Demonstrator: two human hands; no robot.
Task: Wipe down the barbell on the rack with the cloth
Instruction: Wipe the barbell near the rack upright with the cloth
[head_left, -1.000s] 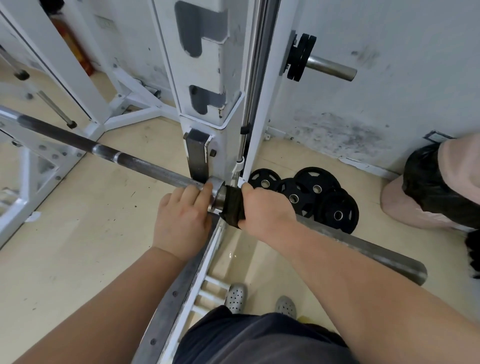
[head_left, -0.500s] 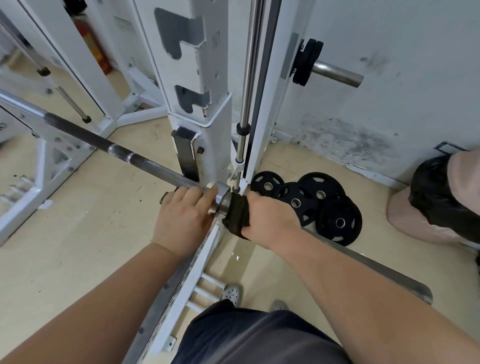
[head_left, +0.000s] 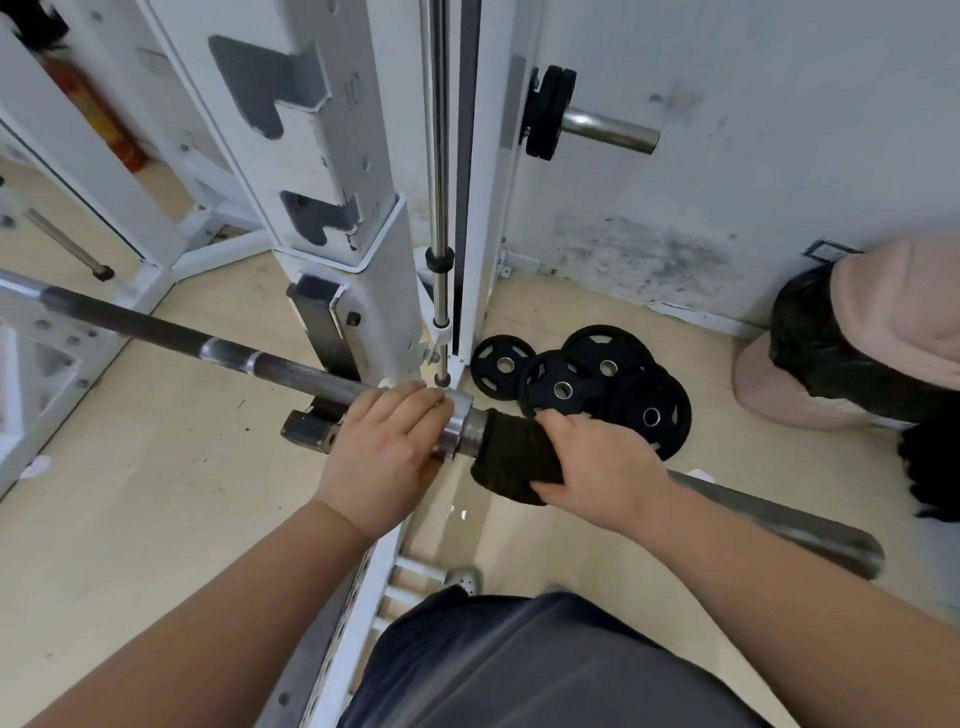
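The barbell (head_left: 291, 366) lies across the white rack (head_left: 337, 218), its dark shaft running away to the left of the rack's upright and its thicker sleeve reaching out to the right of it, towards the person. It looks like long, rigid steel: heavy, stiff, and likely slick on the smooth sleeve, so it should stay put on the rack under rubbing, though the sleeve may spin about its own axis. The best place to steady it seems to be right at the collar (head_left: 460, 421), beside the upright, where the shaft meets the sleeve. The left hand (head_left: 387, 449) sits there, fingers curled over the top of the bar and palm down, wrapped closed around the metal, forearm coming up from the lower left. The right hand (head_left: 602, 475) is just on the outer side of the collar, closed around a dark cloth (head_left: 511, 457) that wraps the sleeve, with the thumb underneath and fingers over the top. The cloth is soft and bunches easily, so a full encircling grip suits it. The bare end of the sleeve extends beyond the right wrist, farther from the upright. Black weight plates (head_left: 597, 384) lie on the floor behind the sleeve, near the foot of the rack.
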